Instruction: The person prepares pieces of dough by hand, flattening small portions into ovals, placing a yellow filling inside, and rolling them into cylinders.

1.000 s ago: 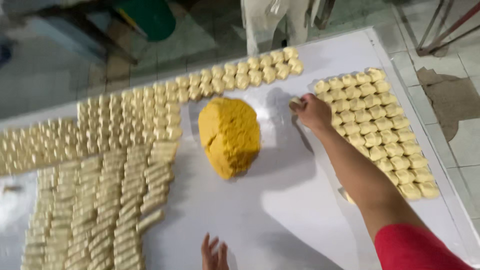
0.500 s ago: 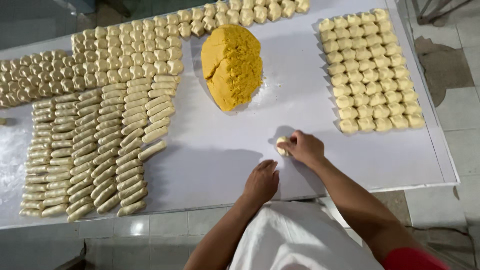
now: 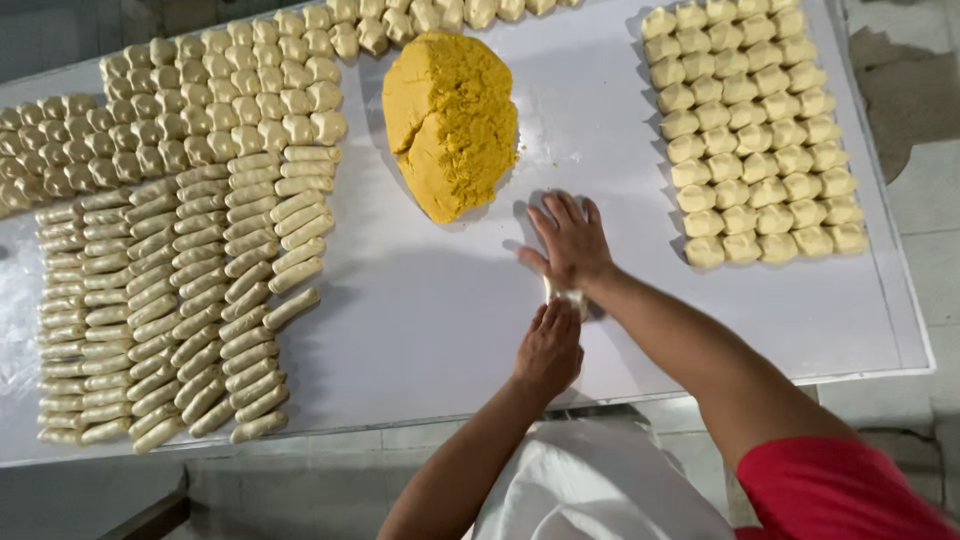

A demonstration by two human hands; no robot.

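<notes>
Your right hand [image 3: 570, 243] lies flat, fingers spread, its heel pressing a small pale dough piece [image 3: 568, 297] onto the white table [image 3: 420, 320], just below the yellow filling mound [image 3: 452, 120]. Your left hand [image 3: 548, 350] is loosely curled, fingertips touching the piece's near edge, gripping nothing. Press unevenly and the piece could smear or stick to the table, or roll out lopsided. Right of the mound sits a block of square dough pieces [image 3: 760, 140], close to your forearm; a wide sweep could nudge them. Left of the mound, the rows of rolled dough logs [image 3: 190, 290] lie well apart.
</notes>
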